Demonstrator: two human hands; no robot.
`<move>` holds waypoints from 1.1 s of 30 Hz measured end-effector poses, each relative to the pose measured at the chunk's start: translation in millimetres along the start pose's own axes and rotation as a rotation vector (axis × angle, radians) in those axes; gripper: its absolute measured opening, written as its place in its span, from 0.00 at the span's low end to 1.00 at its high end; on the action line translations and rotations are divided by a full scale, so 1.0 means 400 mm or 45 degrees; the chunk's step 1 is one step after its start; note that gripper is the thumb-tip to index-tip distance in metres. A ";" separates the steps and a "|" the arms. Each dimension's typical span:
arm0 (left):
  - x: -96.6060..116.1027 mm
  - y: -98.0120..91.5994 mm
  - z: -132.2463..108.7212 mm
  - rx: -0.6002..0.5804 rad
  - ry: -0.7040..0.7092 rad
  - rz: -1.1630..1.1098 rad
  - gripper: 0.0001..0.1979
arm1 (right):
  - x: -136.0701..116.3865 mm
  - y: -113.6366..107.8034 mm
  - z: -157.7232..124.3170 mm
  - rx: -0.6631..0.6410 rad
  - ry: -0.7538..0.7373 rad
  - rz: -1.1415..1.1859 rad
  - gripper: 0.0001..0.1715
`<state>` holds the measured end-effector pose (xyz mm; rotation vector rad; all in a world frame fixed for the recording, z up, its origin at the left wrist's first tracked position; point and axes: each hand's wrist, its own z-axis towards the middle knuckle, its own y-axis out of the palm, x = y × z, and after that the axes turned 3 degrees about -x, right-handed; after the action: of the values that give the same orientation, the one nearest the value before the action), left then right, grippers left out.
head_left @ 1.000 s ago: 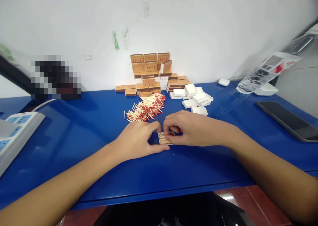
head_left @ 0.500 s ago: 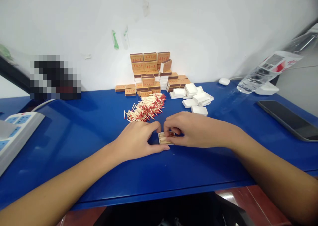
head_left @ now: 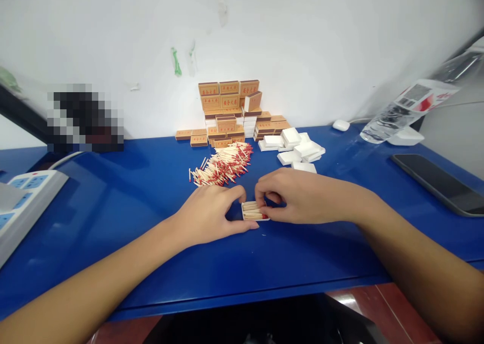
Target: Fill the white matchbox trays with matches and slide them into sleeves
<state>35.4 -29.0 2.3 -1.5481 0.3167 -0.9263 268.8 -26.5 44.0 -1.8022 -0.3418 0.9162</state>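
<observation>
Left hand (head_left: pixel 209 215): centre of frame, thumb and forefinger curled against the left end of the match tray (head_left: pixel 252 211), bracing it flat on the bench (head_left: pixel 113 203).
Right hand (head_left: pixel 302 198): just right of centre, fingers pinched on the tray's right end, over the red heads.
Tray risk: likely to tip or skid under uneven pressure, spilling sticks.
Stick risk: crossed matches may jam or snap.
Loose matches (head_left: pixel 225 163): heap just above the hands; easily scattered by a stray knuckle.
White trays (head_left: pixel 298 150): above the right hand, loosely heaped, easily nudged.
Matchbox stack (head_left: pixel 229 107): upper centre, well apart; little danger.
</observation>
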 end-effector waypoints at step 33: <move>-0.001 0.006 -0.003 0.014 0.011 0.022 0.23 | 0.001 0.004 0.004 -0.005 0.056 0.030 0.09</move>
<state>35.1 -29.9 -0.3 -1.5298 0.3300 -0.9200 267.5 -26.0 42.0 -1.8306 -0.2954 0.8918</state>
